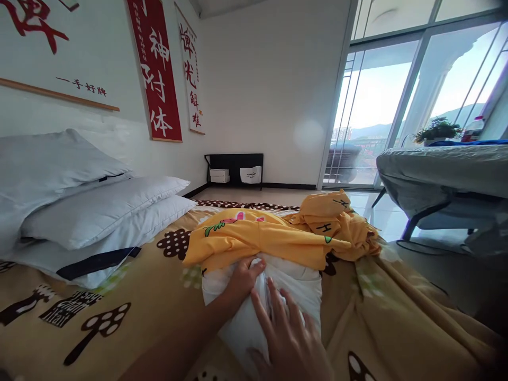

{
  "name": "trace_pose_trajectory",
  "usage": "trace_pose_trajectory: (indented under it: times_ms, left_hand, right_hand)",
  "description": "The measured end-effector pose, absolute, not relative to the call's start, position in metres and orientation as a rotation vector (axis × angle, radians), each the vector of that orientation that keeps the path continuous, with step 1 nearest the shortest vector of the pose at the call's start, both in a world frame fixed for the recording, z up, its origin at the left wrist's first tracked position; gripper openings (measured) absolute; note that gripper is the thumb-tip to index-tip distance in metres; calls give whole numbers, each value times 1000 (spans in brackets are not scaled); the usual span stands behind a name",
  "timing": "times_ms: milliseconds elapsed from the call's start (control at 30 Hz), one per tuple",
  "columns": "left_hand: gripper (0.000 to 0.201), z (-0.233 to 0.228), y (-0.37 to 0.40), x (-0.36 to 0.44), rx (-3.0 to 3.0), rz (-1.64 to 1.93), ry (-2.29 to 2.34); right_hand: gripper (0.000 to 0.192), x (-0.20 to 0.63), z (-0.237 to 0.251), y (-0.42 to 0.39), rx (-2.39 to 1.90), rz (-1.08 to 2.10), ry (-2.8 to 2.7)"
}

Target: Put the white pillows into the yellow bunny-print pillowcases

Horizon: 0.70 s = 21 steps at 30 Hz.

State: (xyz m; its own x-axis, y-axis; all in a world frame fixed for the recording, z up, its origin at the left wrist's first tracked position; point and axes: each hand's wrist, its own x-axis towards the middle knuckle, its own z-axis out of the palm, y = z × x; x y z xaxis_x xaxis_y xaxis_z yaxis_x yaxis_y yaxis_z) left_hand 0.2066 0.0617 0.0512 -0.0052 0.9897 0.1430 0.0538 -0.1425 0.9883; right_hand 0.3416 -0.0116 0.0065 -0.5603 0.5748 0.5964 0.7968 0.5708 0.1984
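A white pillow [234,338] lies lengthwise on the bed right in front of me. Its far end is inside a yellow pillowcase [257,233] with pink and green printed figures. My left hand [246,278] is closed on a raised fold of the pillow, just below the opening of the case. Close to it, my right hand [289,333] rests over the pillow with its fingers spread. Some of the pillow's near part is hidden under my hands and forearms.
A bunched yellow cloth [345,227] with black marks sits at the far right of the bed. White pillows [107,206] are stacked on the left. The brown patterned sheet [151,317] spreads underneath. A covered table [444,164] stands at the right, and a low black rack [234,161] by the wall.
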Motion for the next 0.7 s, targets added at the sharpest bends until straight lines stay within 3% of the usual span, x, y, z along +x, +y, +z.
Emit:
trace_pose_trajectory:
  times_ms: [200,467,600,700]
  left_hand:
    - [35,52,59,187,1396,1259,1217]
    - [22,66,49,149,2200,1498,1470]
    - [12,69,55,116,2636,1156,1749]
    - [28,65,61,104,2823,885,1983]
  right_hand:
    - [81,351,26,11,-1061,-184,-2547]
    - [82,359,36,16,-1215,104,-2603]
    - [78,359,38,15,-1247,129,-2598]
    - [77,360,36,16,-1217,97,-2598]
